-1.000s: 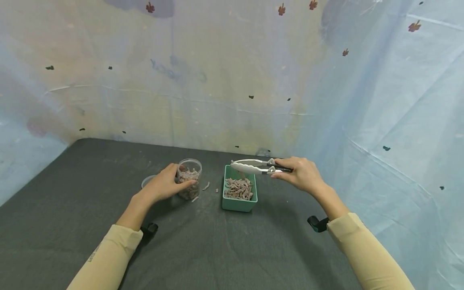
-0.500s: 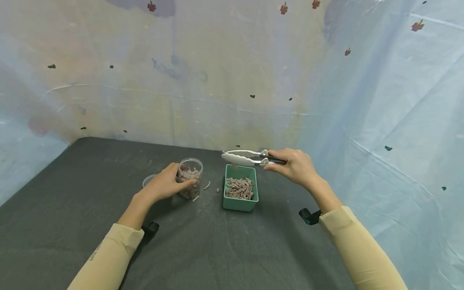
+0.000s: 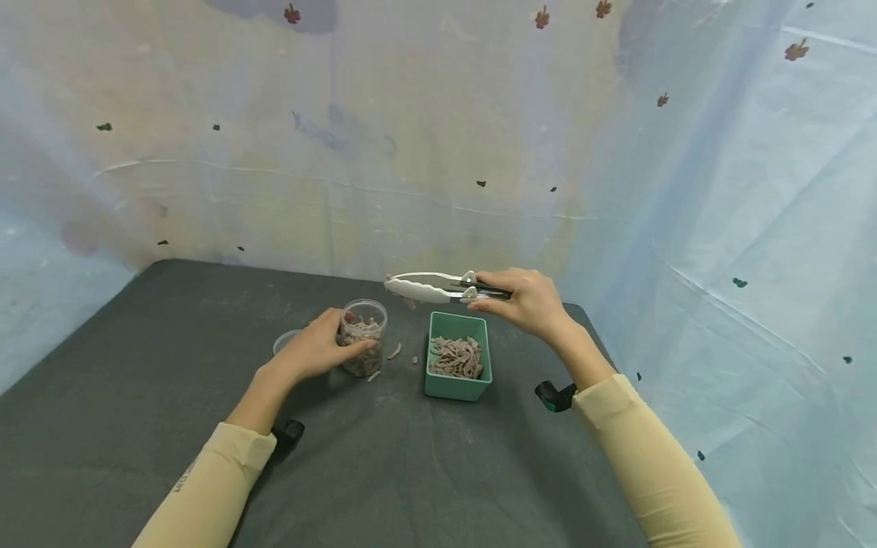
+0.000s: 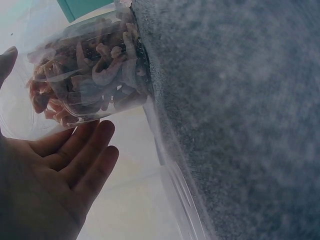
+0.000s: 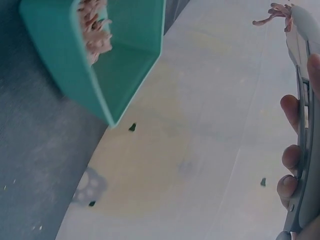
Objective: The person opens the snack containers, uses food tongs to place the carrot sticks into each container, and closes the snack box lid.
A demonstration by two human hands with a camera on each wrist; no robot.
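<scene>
My left hand [image 3: 310,352] grips a clear plastic jar [image 3: 365,335] that stands lidless on the dark cloth, the thumb on its near side. Thin brownish-grey strips [image 4: 102,65] fill much of the jar; they look like shredded meat, though I cannot tell for sure. With my right hand [image 3: 524,303] I hold a pair of tongs [image 3: 421,290] by its black handles, raised between the jar and a green rectangular container [image 3: 457,390]. Several strips [image 5: 276,13] are pinched in the tongs' white tips. More of these strips [image 3: 455,356] lie inside the green container.
A round clear lid [image 3: 281,340] lies left of the jar, partly hidden by my left hand. A few loose bits [image 3: 393,351] are scattered on the dark tablecloth [image 3: 384,472] between jar and container. A pale patterned sheet [image 3: 411,152] hangs behind the table.
My right hand has moved left and up with the tongs, from above the green container toward the jar. The left hand stays around the jar.
</scene>
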